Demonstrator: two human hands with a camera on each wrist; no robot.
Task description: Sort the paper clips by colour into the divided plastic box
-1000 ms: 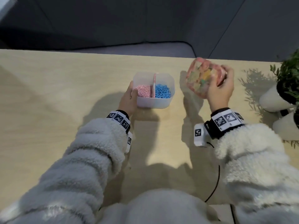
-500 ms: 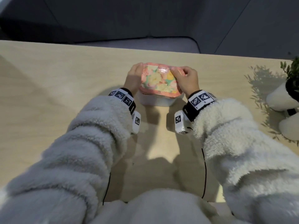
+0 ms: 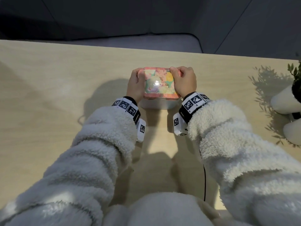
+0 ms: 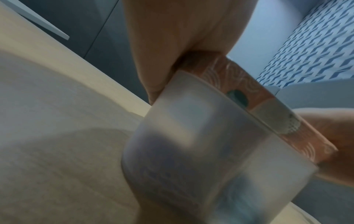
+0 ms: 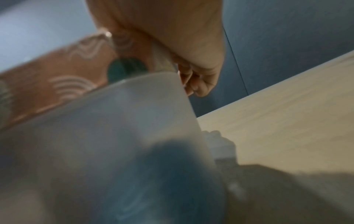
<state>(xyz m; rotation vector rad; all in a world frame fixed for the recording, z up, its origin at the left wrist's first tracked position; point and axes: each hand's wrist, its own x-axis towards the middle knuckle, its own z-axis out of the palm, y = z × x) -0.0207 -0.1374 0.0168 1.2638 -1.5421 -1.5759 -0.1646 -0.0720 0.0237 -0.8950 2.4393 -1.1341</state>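
Observation:
The translucent white divided box (image 3: 156, 104) stands mid-table with its pink floral lid (image 3: 158, 84) sitting on top, so the paper clips are hidden in the head view. My left hand (image 3: 136, 84) grips the lid's left side, and my right hand (image 3: 184, 80) grips its right side with the fingers curled over the edge. In the left wrist view the frosted box wall (image 4: 201, 151) and lid rim (image 4: 239, 81) fill the frame. In the right wrist view a blurred blue mass of clips (image 5: 172, 174) shows through the box wall (image 5: 114, 121) below the lid rim (image 5: 57, 78).
The light wooden table (image 3: 48, 95) ends at a far edge with a grey seat (image 3: 146, 43) beyond. Two white pots with plants (image 3: 285, 98) stand at the right edge. A black cable (image 3: 204, 176) hangs from my right wrist.
A second ago my right hand held the lid up to the right of the open box. It carried the lid over the box; now the lid rests on it and both hands hold its sides.

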